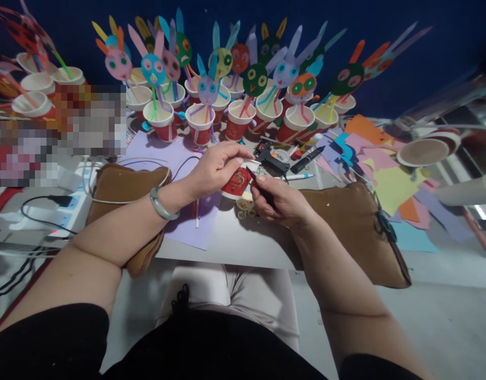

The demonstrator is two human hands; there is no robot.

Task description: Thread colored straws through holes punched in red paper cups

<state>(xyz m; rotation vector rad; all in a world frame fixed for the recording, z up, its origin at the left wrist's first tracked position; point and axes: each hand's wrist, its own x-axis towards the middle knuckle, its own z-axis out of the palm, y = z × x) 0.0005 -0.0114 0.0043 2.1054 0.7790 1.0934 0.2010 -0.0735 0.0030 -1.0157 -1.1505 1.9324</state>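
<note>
My left hand (221,163) holds a red paper cup (235,183) with a gold print and a white rim, lying tilted over the table. My right hand (280,198) grips a thin black pointed tool (259,182) whose tip touches or nearly touches the white part of the cup; its exact kind is unclear. Just beyond the hands lies a black glue gun (271,157), and to its right a black marker-like object (308,159). Below the cup are small round paper pieces (246,213) with marks on them.
Behind stand several red paper cups (199,126) with paper rabbit heads on colourful stems. Brown cushions (126,192) lie under my forearms. At right are coloured paper scraps (393,182) and stacked cups (423,152). A power strip (71,203) with cables is at left, beside purple paper (187,227).
</note>
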